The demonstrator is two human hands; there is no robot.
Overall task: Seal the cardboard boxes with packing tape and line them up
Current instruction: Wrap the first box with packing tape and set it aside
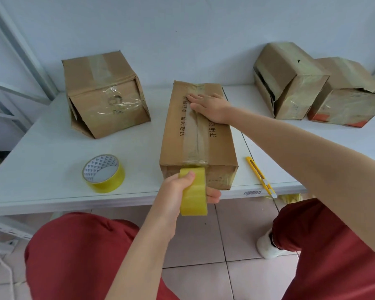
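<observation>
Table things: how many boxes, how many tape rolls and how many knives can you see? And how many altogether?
Cardboard boxes: 4 (left box, middle box, right box, far-right box)
Yellow tape rolls: 2 (flat roll on the table, held roll in the left hand)
Yellow knife: 1
Total: 7

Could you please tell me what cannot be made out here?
Head view:
- Black print on the long brown cardboard box: partly covered by the right hand.
- Core of the yellow tape roll: hidden by the left hand gripping it.
- Blade of the yellow utility knife: too small to tell.
- Barcode sticker on the edge of the white table: unreadably small.
</observation>
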